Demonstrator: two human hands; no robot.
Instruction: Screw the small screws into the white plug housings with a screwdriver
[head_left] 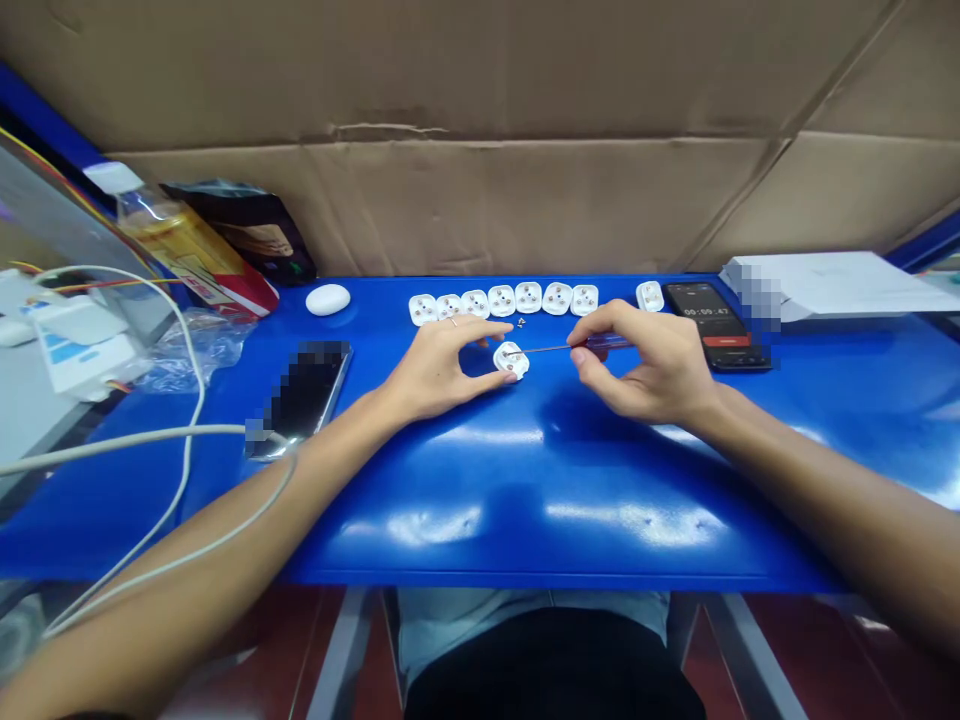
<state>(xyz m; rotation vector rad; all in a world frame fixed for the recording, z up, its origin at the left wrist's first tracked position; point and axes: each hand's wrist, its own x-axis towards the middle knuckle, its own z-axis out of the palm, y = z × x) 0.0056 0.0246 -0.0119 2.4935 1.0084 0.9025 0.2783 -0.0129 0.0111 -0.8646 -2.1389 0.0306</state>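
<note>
The blue table [450, 470] lies under the white disc [512, 363]; left of it, the left hand [448, 365], half closed, steadies it between thumb and fingers; right of it, the right hand [637, 365] grips 1 screwdriver [604, 342], tip on the disc. A steeper shaft should seat better, clear of the tiny metal pieces [521, 322] behind the disc

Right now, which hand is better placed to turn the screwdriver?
Right, probably: the right hand grips the screwdriver, which reaches over the nearest white piece. The left hand frames that piece, thumb at its edge.
</note>
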